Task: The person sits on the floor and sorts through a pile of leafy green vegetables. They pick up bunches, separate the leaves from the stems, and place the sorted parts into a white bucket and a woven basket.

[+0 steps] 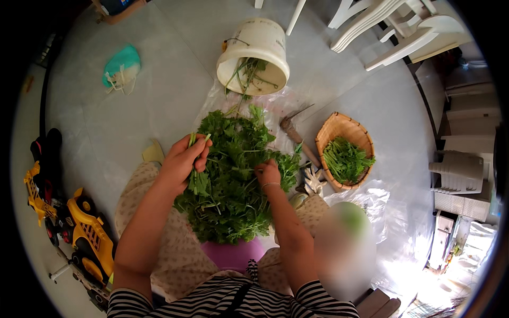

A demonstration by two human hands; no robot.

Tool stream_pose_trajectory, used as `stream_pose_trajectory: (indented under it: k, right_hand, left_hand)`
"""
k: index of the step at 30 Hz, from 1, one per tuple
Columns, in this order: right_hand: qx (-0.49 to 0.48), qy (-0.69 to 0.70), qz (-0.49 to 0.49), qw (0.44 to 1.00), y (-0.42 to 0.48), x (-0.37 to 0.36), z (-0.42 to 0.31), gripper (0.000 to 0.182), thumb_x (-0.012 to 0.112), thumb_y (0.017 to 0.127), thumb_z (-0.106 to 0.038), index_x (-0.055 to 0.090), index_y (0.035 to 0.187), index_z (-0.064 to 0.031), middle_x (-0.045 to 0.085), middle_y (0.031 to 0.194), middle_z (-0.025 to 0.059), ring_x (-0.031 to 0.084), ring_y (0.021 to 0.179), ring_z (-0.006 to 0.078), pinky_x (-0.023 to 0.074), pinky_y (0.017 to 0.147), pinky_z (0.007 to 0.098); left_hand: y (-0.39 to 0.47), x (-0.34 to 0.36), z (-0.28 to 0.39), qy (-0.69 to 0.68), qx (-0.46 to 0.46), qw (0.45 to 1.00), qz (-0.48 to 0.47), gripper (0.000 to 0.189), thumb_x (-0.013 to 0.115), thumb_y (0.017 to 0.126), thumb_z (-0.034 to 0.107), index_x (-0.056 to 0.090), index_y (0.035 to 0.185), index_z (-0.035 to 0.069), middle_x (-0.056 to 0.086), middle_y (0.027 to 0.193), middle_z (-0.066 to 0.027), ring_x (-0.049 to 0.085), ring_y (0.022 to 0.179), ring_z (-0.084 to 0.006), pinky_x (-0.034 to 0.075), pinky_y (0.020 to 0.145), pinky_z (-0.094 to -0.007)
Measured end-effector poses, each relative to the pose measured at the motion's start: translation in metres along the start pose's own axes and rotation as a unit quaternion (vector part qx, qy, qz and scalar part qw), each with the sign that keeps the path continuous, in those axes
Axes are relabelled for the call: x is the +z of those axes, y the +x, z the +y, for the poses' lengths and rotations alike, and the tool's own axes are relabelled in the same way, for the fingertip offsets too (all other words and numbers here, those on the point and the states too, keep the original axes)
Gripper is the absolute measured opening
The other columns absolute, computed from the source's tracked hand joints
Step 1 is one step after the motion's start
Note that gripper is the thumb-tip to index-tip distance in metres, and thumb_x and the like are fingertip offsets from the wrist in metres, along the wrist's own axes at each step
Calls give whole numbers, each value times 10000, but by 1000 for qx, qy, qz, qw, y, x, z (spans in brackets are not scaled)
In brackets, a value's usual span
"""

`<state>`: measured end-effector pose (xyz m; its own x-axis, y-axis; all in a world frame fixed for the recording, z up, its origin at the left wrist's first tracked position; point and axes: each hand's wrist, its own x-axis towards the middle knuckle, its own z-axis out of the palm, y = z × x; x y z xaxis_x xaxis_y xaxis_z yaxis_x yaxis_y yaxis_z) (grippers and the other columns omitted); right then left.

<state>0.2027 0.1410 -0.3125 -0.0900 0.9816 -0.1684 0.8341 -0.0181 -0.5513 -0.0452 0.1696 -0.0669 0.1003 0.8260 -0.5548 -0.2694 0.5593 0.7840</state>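
A big heap of jagged-leaved greens (234,190) lies before me between my knees. At its left edge, raised over the leaves, my left hand (187,159) grips a small bunch of green stems (195,177), with their pale cut ends showing above the thumb. My right hand (268,173) reaches into the right side of the heap, its fingertips pinched on a thin stem. Part of that stem is hidden among the leaves. To the right, a woven bamboo basket (325,133) holds trimmed greens (345,161).
Beyond the heap a white plastic bucket (258,35) lies tipped with stalks inside. A wooden-handled sickle (296,137) and work gloves (313,181) lie near the basket. Clear plastic sheeting (373,198) spreads at right. Yellow toy trucks (89,230) stand left; white chairs (370,24) stand far right.
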Motion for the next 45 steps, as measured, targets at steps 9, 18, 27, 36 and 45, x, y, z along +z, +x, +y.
stream_pose_trajectory:
  k: [9,18,27,36,45]
  right_hand:
    - [-88,159,-69,981,-13,-123,-88,170,663,722,-182,703,871,-112,651,830,105,606,734,264,500,693,373]
    - [-133,409,-251,867,-93,-209,-164,209,642,789,-148,669,944,-12,641,753,32,534,657,78,446,609,248]
    - [-113,598,-325,724,-133,-212,-157,250,540,868,-173,619,1040,-10,613,848,-1,525,768,81,404,669,217]
    - [12,623,-320,714,-148,-234,-150,243,500,842,-161,622,1000,-23,583,801,17,500,719,100,401,576,271]
    - [-35,619,-225,752,-137,-212,-155,199,530,775,-72,653,907,13,575,653,41,483,543,144,404,562,267]
  left_hand:
    - [-37,4,-44,23,31,999,16,238,580,872,206,550,1009,12,428,665,14,370,531,-84,341,495,-282]
    - [-115,61,-3,54,129,988,-62,348,602,848,209,558,1110,-16,587,823,-42,423,549,-67,365,512,-238]
    - [-135,83,-3,42,168,985,15,250,618,841,230,586,936,0,447,590,13,383,517,-70,304,459,-244]
    - [-124,84,5,-82,180,980,1,188,590,857,161,573,952,0,577,837,-64,436,551,-71,368,469,-240]
    - [-132,84,1,-83,212,973,27,163,582,864,166,587,941,22,587,820,-49,446,580,-68,386,481,-225]
